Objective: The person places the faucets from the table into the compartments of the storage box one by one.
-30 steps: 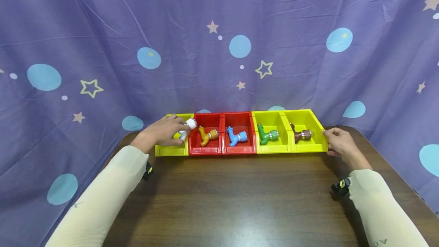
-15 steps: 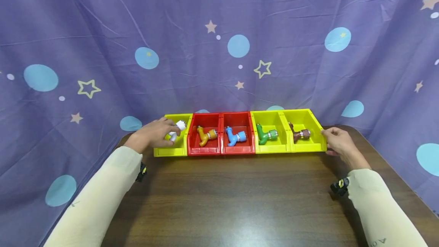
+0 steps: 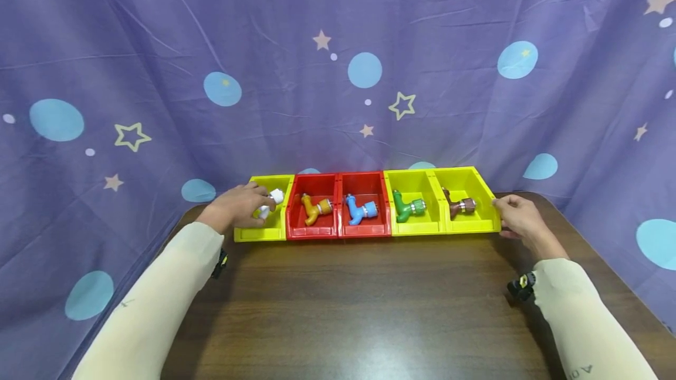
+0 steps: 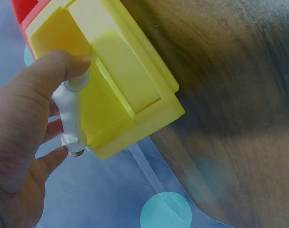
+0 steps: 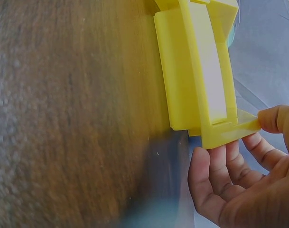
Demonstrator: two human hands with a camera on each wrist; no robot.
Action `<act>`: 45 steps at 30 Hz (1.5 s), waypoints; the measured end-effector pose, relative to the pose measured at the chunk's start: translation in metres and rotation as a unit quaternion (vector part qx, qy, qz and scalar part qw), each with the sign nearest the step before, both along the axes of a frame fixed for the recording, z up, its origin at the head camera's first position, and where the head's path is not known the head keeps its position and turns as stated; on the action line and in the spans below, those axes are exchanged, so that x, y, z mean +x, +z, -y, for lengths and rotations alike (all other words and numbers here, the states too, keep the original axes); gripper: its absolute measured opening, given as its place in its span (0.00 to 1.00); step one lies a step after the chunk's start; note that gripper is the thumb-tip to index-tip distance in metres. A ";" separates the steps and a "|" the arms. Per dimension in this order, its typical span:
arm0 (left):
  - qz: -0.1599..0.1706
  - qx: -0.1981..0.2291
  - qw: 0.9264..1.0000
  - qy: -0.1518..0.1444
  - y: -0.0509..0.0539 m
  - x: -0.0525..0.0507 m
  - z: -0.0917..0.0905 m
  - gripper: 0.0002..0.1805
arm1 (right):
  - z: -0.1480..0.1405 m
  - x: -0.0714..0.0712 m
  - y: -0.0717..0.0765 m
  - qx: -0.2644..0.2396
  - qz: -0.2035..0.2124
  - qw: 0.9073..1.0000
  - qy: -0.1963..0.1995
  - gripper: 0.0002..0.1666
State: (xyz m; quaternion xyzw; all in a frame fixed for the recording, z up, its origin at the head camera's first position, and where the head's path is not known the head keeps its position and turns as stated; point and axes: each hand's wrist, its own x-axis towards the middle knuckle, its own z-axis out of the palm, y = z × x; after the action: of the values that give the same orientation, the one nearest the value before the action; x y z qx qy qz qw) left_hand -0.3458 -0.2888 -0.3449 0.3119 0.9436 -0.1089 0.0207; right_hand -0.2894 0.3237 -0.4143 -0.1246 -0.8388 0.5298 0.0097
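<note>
My left hand grips a white tap at the leftmost yellow bin. In the left wrist view the thumb lies on the tap's round end, and the fingers curl behind its body. How far the tap sits inside the bin I cannot tell. At the other end of the row, my right hand pinches the outer side wall of the rightmost yellow bin, thumb on one side and fingers on the other. That bin contains a brown tap.
Between the end bins, one red bin holds a mustard-yellow tap and another red bin a blue tap. A green tap lies in a yellow bin. The bins stand at the wooden table's back, before a purple curtain.
My left hand has carried the white tap leftward, from beside the first red bin to the leftmost yellow bin. My right hand keeps its grip on the rightmost bin's wall.
</note>
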 end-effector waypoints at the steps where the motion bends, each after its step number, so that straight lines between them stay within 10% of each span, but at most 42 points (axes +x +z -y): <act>1: -0.003 -0.002 1.000 -0.003 0.000 -0.001 0.000 0.17 | 0.000 0.000 0.000 0.000 -0.001 1.000 0.000 0.25; 45: 0.015 -0.057 0.998 -0.013 -0.022 -0.022 -0.004 0.17 | 0.000 -0.003 -0.003 0.012 -0.001 1.000 -0.008 0.28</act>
State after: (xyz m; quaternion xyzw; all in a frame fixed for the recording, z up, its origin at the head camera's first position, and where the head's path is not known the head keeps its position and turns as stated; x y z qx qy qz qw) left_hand -0.3681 -0.2851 -0.3669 0.3241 0.9314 -0.1577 0.0508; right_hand -0.2919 0.3241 -0.4172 -0.1304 -0.8441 0.5198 0.0162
